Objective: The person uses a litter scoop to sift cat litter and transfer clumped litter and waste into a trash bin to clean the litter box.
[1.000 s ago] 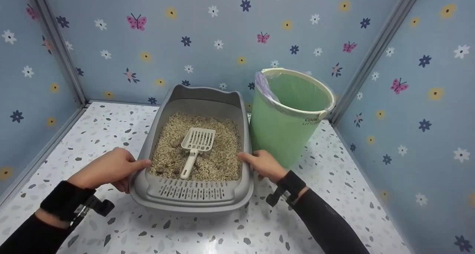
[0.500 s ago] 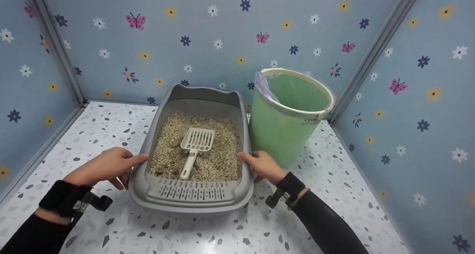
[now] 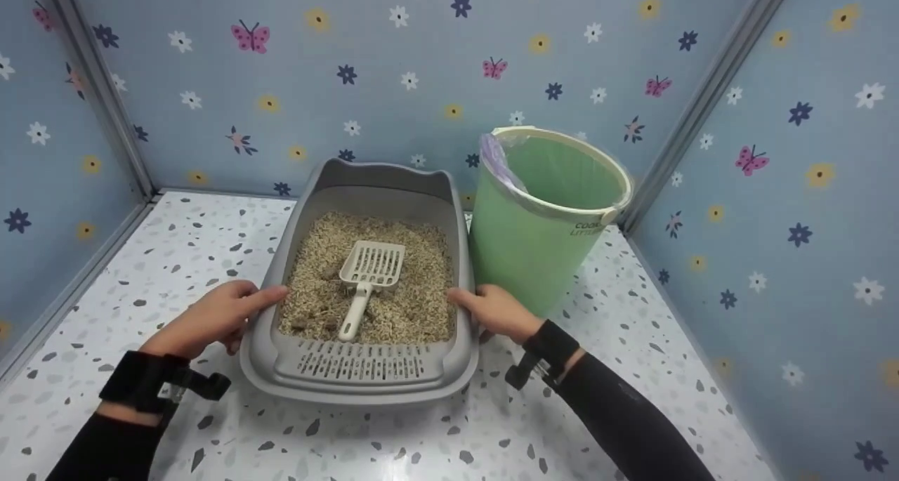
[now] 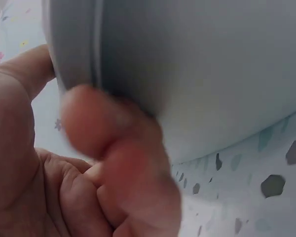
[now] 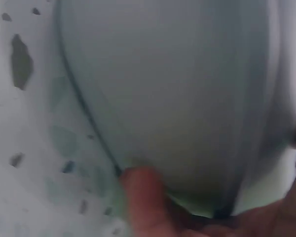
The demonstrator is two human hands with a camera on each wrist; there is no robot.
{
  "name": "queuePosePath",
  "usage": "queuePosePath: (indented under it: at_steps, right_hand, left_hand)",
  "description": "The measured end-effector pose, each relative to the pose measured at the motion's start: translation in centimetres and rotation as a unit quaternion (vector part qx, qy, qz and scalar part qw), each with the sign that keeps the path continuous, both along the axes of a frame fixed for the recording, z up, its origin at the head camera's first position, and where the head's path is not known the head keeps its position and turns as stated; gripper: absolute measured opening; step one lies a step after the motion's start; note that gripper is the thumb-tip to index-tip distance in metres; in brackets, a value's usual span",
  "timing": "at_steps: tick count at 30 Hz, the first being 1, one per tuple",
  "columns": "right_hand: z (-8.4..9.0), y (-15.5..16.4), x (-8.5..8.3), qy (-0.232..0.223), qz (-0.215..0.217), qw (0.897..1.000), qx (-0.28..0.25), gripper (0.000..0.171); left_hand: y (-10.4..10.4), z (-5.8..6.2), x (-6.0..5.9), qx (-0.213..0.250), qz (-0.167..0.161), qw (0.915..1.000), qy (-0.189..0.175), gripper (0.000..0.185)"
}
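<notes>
On a speckled surface (image 3: 393, 446), the left hand (image 3: 211, 318) and right hand (image 3: 502, 312), both half closed, gripped a gray tray (image 3: 358, 388) by 2 sides, thumbs uppermost.

Soft, even light fills the head view; glare whitens the surface (image 3: 402, 461) at the bottom edge. The left hand (image 4: 74, 182) blurs at the fingertips (image 4: 89, 118); the right wrist view is dimmer, hazy.

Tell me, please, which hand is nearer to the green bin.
Right. The right hand holds the litter box by the edge beside the green bin; the left hand holds the opposite edge, away from the bin.
</notes>
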State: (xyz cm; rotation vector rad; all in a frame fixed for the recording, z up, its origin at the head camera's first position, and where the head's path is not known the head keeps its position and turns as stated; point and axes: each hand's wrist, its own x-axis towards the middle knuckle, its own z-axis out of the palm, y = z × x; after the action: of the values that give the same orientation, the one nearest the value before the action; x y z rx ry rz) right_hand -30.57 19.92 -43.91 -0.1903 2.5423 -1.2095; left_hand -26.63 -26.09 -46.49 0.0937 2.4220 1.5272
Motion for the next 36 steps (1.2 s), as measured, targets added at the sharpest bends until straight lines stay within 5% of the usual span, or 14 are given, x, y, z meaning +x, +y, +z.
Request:
queuePosePath:
  at_steps: [4,8,11,16,26,36]
  right_hand:
    - [2.6,-0.1,0.5,0.036,0.042,0.992,0.110,0.073]
    - [6.5,-1.2,2.0,0.118,0.064,0.963,0.234,0.070]
    - [8.8,-3.0,3.0,0.158,0.070,0.951,0.255,0.060]
    - [10.6,-7.3,3.5,0.166,0.110,0.946,0.256,0.062]
    - [8.5,-15.0,1.9,0.102,0.165,0.934,0.301,0.065]
    - [5.7,-17.4,1.0,0.069,0.157,0.930,0.326,0.070]
  left_hand:
    - [0.3,-0.7,-0.1,-0.001,0.013,0.9998,0.011,0.062]
    - [0.4,-1.0,-0.2,-0.009,0.021,0.9996,0.016,0.064]
    - [0.2,-1.0,-0.1,-0.005,0.020,0.9997,0.011,0.067]
    - [0.2,-0.9,0.4,0.003,0.022,0.9997,0.013,0.067]
    - [0.7,-0.9,0.1,-0.007,0.022,0.9994,0.025,0.064]
    - [0.6,-1.0,0.1,0.003,0.015,0.9996,0.025,0.065]
